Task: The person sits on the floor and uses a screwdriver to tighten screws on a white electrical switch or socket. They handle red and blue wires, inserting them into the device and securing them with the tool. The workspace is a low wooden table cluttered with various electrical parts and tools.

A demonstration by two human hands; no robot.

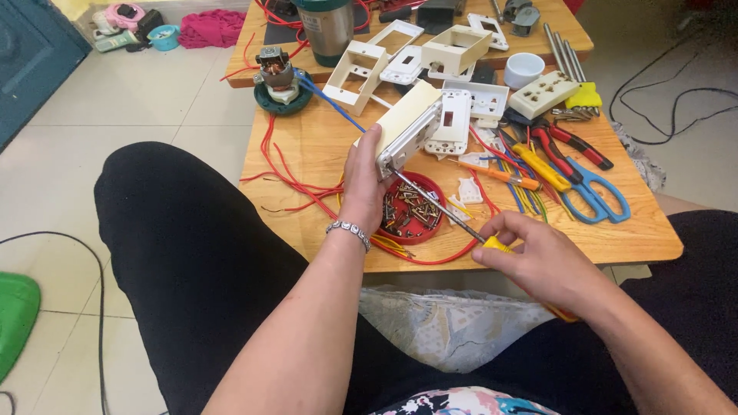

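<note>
Switch box [407,127], frame centre, is clamped in your left hand [363,180]; your right hand [538,261] grips the screwdriver [442,209], tip at its screw; keep the shaft aligned.

Low wooden table [653,238] fills centre and upper right of frame, light wood grain. Floor [115,100] is pale glossy tile with thin grout lines, bright even light. Teal door or cabinet panel [31,54] at upper left edge. Pink cloth heap [211,27] on the floor at top left. Black cables [669,107] loop over the tiles at upper right. Green plastic item [15,315] at lower left edge.
</note>
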